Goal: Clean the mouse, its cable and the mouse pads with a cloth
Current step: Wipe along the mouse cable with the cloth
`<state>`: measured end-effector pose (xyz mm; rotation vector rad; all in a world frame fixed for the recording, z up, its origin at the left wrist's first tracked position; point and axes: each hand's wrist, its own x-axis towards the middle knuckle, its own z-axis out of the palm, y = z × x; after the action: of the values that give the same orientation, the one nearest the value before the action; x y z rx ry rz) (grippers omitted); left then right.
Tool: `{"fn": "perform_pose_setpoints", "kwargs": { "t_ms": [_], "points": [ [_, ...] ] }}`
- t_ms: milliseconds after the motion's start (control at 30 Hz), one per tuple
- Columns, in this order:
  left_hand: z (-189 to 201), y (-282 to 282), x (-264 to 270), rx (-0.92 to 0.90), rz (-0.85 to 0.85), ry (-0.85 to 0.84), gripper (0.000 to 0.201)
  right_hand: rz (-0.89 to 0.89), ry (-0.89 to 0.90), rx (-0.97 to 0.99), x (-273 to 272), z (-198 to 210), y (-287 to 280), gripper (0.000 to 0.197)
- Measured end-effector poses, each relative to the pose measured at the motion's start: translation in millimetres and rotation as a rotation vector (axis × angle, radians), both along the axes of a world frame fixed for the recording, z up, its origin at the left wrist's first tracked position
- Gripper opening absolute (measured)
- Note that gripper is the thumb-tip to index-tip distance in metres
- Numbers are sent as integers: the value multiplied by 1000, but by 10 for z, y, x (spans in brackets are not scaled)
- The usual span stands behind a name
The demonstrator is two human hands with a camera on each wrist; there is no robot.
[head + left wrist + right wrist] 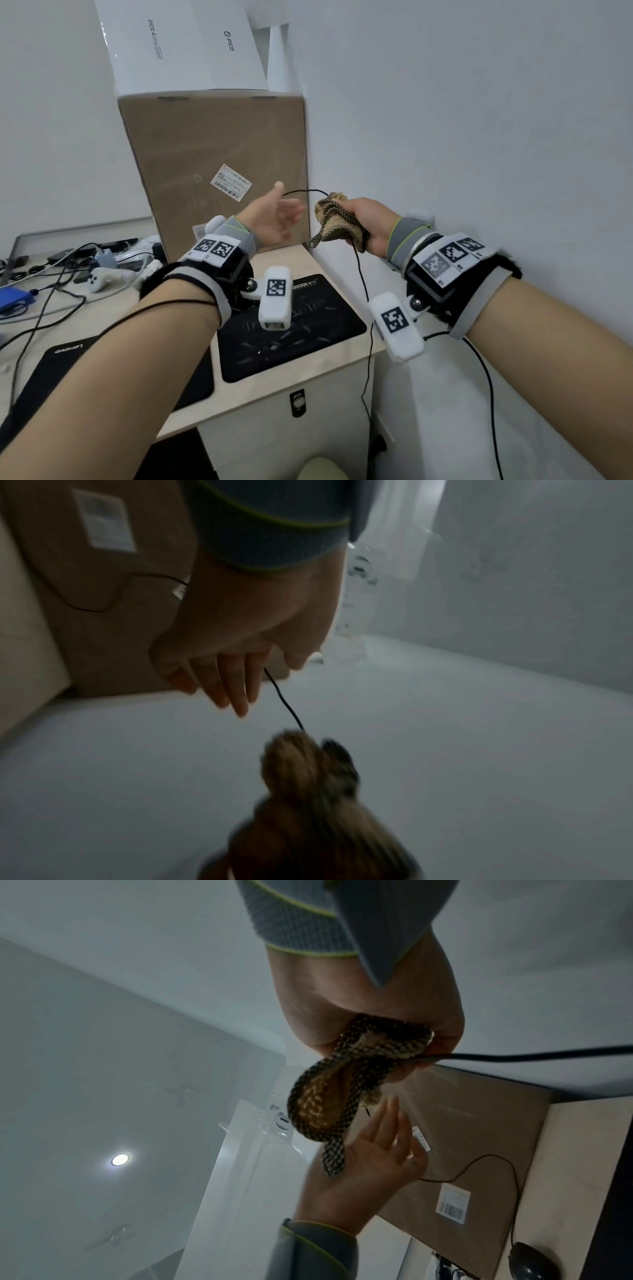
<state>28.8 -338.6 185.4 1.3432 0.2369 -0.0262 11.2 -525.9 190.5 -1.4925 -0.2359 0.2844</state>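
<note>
Head view: The right hand (368, 222) gripped a bunched cloth (337, 222) wrapped round the cable (363, 281), held up beside the wall above the counter (270, 394) edge. The left hand (274, 219) was spread, fingers straight, just left of the cloth and holding nothing; whether a fingertip touched the cable could not be told. The cable ran from the cloth leftward in a short arc past the left hand, and downward from the fist over the counter edge toward the floor. Two mouse pads (291, 329) lay flat on the counter. The mouse was not seen here.

Left wrist view: The left hand's fingers (236, 691) hung straight and loose. The cable (284, 699) ran from beside them into the blurred cloth (308, 772).

Right wrist view: The cable (514, 1057) left the cloth (342, 1083) sideways. The mouse (532, 1261) rested on the counter by a brown box (462, 1123), its long axis roughly along the box face, its cable looping up across that face.

Judgement: the cable-wiping step was in hand. The next move likely calls for the left hand to pinch the cable taut while the cloth slides along its length.
</note>
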Motion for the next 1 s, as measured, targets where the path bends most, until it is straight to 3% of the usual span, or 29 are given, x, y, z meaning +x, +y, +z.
{"fn": "perform_pose_setpoints", "kwargs": {
  "t_ms": [67, 133, 200, 467, 700, 833, 900, 1000],
  "points": [
    [54, -219, -104, 32, -172, -23, 44, 8, 1, -17, -23, -18, 91, 29],
    [85, -387, -163, 8, -209, -37, 31, 11, 5, -45, -57, -44, 169, 29],
    [105, -448, -226, 20, -123, -6, 24, 17, 19, -30, -108, -82, 242, 29],
    [-2, -206, -94, 252, 212, 12, 35, 91, 79, -42, -148, -245, 262, 31],
    [-183, 499, 126, 274, 417, -24, 32, 157, 92, -5, -39, -329, 9, 32],
    [-214, 588, 39, 205, 465, -16, 28, 150, 91, 25, 0, -343, -15, 31],
    [-218, 489, -23, 167, 419, 9, 41, 116, 92, 57, 28, -330, 10, 29],
    [-166, 125, -152, 150, 45, 36, 66, 77, 108, 104, 49, -279, 96, 27]
  ]
}}
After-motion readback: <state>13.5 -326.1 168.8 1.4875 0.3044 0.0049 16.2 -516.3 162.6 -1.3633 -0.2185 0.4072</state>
